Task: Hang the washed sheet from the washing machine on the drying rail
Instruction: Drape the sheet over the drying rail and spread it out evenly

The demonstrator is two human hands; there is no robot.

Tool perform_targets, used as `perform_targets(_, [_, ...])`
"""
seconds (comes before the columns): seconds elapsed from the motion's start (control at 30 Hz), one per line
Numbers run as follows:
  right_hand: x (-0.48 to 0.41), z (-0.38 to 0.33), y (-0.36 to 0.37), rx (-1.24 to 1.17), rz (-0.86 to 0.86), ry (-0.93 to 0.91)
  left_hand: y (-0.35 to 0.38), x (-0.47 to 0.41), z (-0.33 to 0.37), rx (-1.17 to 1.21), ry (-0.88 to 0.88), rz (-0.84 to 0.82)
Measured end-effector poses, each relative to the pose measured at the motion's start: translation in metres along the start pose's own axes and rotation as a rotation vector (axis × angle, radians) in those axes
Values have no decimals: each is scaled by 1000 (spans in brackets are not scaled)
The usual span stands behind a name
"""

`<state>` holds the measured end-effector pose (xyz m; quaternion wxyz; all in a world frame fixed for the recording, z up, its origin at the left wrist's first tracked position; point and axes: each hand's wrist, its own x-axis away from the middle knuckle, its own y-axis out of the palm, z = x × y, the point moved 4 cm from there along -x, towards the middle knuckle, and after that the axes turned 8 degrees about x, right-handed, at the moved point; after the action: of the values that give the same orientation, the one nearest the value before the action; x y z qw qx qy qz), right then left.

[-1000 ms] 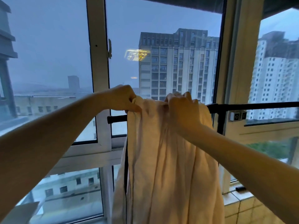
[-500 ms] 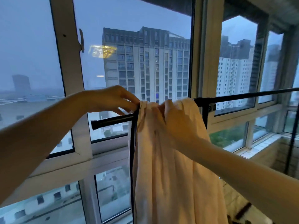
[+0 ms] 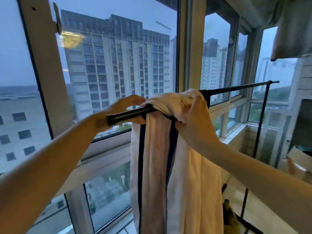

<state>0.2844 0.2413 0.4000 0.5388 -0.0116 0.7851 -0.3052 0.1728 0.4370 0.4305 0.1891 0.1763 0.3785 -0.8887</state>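
A pale sheet point(image 3: 182, 174) hangs bunched over the black drying rail point(image 3: 128, 114), draping down in long folds on the near side. My right hand point(image 3: 195, 115) grips a bunch of the sheet at the top of the rail. My left hand point(image 3: 125, 105) reaches behind the rail's left end, its fingers pinching the sheet's left edge; the rail crosses in front of the hand. The rail runs on to the right point(image 3: 239, 87) to a black upright post point(image 3: 260, 119). The washing machine is not in view.
Tall window frames point(image 3: 189, 48) and glass stand directly behind the rail. A tiled sill point(image 3: 234, 134) runs along the right windows. A curtain or cloth point(image 3: 293, 27) hangs at the upper right. Clutter lies low on the right near the rack's lower bars point(image 3: 243, 208).
The view has swung right and tilted, showing more of the rail's right side. My left hand has shifted behind the rail end. Both hands stay on the sheet's top.
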Motion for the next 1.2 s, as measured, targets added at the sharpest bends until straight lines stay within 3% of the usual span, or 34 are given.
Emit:
perform_targets(0.07, [14,3,5,129,-64,48,25,7,-13,146,-59,-79])
perform_targets(0.17, [38,11,22,200,-275,143,51,6,-30,256,-138,12])
perform_targets(0.23, [53,10,36,140,-406,195,58,8,-36,285,-156,124])
perform_targets(0.33, [69,2,47,-156,-508,299,62,18,-47,397,-224,166])
perform_targets(0.4, [73,-5,47,-219,-493,275,62,27,-51,449,-260,178])
perform_targets(0.47, [73,-9,43,-131,-395,219,61,33,-57,482,-279,179])
perform_targets(0.67, [88,-11,47,-278,-307,282,73,50,-75,333,-383,280])
perform_targets(0.83, [94,-8,44,-312,-271,250,99,56,-81,558,-371,251])
perform_targets(0.97, [113,2,63,-149,-356,158,111,60,-77,430,-259,301])
perform_targets(1.1, [130,11,78,-242,-350,273,118,74,-75,346,-179,390])
perform_targets(1.2, [117,2,70,-227,-273,113,126,86,-86,314,-204,415])
